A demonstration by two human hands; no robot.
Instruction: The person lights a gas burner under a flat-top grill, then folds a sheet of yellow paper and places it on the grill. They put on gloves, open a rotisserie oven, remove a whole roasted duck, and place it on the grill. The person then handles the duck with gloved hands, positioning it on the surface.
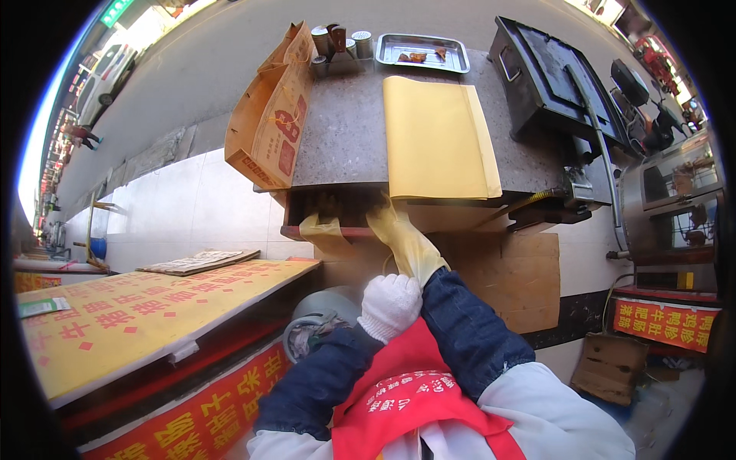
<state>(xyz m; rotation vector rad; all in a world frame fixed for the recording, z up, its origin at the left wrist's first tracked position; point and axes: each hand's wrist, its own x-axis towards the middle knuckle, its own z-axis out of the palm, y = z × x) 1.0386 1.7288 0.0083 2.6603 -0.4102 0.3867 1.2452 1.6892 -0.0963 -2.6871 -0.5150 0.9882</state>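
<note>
My left hand (392,305), in a white knitted glove, is closed in a fist at the cuff of the yellow rubber glove on my right hand (402,238). The fingers of my right hand reach toward the opening of a drawer (368,232) below the table edge and are partly hidden. Another yellow rubber glove (325,230) hangs over the drawer's front, to the left. Above the drawer, a stack of yellow paper (440,138) lies on the grey stone tabletop (345,132).
Paper bags (270,126) stand at the table's left edge, near shaker tins (361,43). A metal tray (422,63) holds several food pieces. A black metal box (552,75) stands at right, a yellow sign-covered counter (172,310) at left, and a grey bin (322,305) below.
</note>
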